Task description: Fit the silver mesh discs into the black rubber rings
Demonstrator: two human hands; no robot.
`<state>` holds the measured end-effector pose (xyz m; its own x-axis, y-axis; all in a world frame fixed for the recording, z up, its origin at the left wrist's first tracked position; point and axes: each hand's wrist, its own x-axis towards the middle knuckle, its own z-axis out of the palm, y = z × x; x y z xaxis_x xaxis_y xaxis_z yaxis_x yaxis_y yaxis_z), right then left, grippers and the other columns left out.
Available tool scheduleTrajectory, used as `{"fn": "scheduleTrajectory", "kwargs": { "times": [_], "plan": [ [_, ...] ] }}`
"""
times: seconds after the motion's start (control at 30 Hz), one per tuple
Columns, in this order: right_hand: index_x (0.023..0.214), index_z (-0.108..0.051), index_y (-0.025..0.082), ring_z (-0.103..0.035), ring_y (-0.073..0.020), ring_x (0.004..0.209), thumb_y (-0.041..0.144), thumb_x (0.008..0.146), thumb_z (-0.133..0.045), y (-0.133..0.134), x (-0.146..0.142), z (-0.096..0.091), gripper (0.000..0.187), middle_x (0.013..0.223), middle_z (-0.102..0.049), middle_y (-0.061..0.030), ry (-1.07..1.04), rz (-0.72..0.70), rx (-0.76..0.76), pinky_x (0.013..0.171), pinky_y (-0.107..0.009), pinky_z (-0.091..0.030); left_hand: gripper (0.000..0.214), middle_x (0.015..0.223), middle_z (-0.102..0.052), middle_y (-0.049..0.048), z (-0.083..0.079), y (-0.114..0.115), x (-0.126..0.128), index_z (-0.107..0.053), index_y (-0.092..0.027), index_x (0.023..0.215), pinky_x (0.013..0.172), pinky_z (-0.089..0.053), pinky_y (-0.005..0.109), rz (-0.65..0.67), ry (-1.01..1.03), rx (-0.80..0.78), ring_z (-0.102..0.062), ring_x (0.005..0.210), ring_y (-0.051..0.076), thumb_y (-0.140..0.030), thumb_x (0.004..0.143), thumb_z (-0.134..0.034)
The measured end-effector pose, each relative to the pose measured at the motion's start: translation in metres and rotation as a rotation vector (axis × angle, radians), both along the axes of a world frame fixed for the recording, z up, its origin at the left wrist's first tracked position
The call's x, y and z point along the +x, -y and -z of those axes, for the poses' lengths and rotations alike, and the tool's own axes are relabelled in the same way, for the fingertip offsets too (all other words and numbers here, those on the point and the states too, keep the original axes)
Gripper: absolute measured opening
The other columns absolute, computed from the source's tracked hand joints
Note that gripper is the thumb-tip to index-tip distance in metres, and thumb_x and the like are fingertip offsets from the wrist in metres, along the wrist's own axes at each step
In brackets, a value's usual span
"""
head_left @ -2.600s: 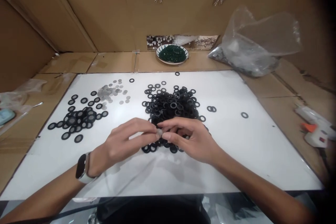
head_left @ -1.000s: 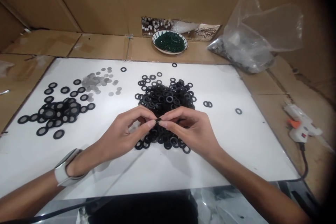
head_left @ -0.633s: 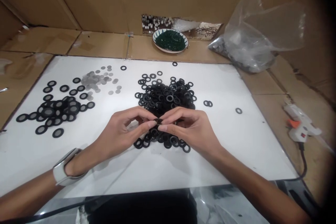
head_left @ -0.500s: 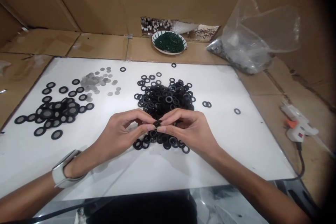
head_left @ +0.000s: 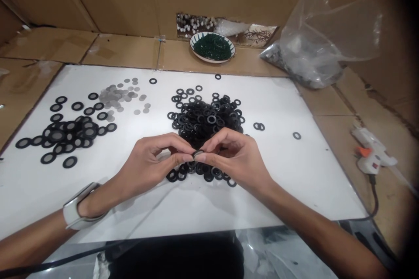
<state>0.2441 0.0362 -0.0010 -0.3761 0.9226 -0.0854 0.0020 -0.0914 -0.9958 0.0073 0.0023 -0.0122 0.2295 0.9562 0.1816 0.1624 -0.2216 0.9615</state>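
My left hand (head_left: 157,157) and my right hand (head_left: 234,157) meet at the fingertips, pinching a black rubber washer (head_left: 197,153) between thumbs and fingers. A greyish part shows in the washer, partly covered by the fingertips. Behind and below the hands lies a heap of black washers (head_left: 203,115) on the white board (head_left: 157,213). To the left is a pile of black washers with grey discs inside (head_left: 70,162). Loose thin grey discs (head_left: 119,96) are scattered just beyond that pile.
At the back, a patterned plate (head_left: 193,51) holds dark green bits. A clear plastic bag (head_left: 314,61) stands at the back right, near a white power strip with a plug (head_left: 369,161) and black cable. Stray washers (head_left: 259,126) lie right of the heap.
The view has tilted slightly downward. Both hands stay together on the washer, which has turned a little between the fingertips and shows more grey. The piles look unchanged.
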Motion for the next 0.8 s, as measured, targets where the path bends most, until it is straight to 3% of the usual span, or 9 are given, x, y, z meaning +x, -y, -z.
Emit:
{"fn": "scheduleTrajectory", "kwargs": {
  "times": [0.13,0.3,0.43,0.6,0.8],
  "plan": [
    [0.097,-0.087,0.023,-0.073,-0.0149,0.075,0.035,0.074,-0.107,-0.0025,0.0012,-0.0005,0.033,0.087,-0.084,-0.0019,-0.005,-0.074,-0.027,0.061,-0.024,-0.055,0.007,0.096,-0.084,0.0049,-0.0010,-0.0001,0.0003,-0.087,-0.024,0.098,0.078,-0.063,0.027,0.004,-0.007,-0.008,-0.077,0.087,0.017,-0.029,0.102,-0.083],
    [0.084,-0.087,0.021,-0.067,-0.0134,0.066,0.041,0.076,-0.105,-0.0046,0.0023,-0.0015,0.028,0.082,-0.082,-0.0025,0.034,-0.098,-0.006,0.055,-0.025,-0.050,0.008,0.095,-0.082,0.0052,-0.0011,0.0003,-0.0023,-0.086,-0.023,0.098,0.076,-0.060,0.026,0.027,-0.027,0.012,-0.075,0.084,0.016,-0.029,0.103,-0.082],
    [0.087,-0.085,0.021,-0.061,-0.0113,0.062,0.041,0.081,-0.102,-0.0045,0.0025,-0.0018,0.027,0.082,-0.080,-0.0011,0.083,-0.131,0.013,0.049,-0.023,-0.042,0.012,0.094,-0.081,0.0057,-0.0018,0.0020,-0.0042,-0.084,-0.021,0.098,0.075,-0.058,0.027,0.026,-0.037,-0.006,-0.073,0.084,0.016,-0.030,0.105,-0.079],
    [0.090,-0.083,0.021,-0.068,-0.0129,0.070,0.040,0.090,-0.096,-0.0024,0.0017,-0.0022,0.022,0.086,-0.080,-0.0002,0.169,-0.130,0.161,0.054,-0.024,-0.047,0.013,0.096,-0.081,0.0064,-0.0022,0.0041,-0.0034,-0.084,-0.022,0.100,0.075,-0.057,0.029,0.008,-0.040,-0.019,-0.073,0.086,0.017,-0.032,0.105,-0.079],
    [0.093,-0.084,0.022,-0.074,-0.0154,0.077,0.041,0.094,-0.093,-0.0021,0.0045,-0.0043,0.021,0.093,-0.082,-0.0016,0.209,-0.163,0.232,0.057,-0.025,-0.052,0.016,0.095,-0.082,0.0072,-0.0027,0.0046,-0.0027,-0.085,-0.021,0.098,0.072,-0.057,0.029,-0.004,-0.038,-0.019,-0.073,0.083,0.018,-0.034,0.105,-0.079]
  ]
}}
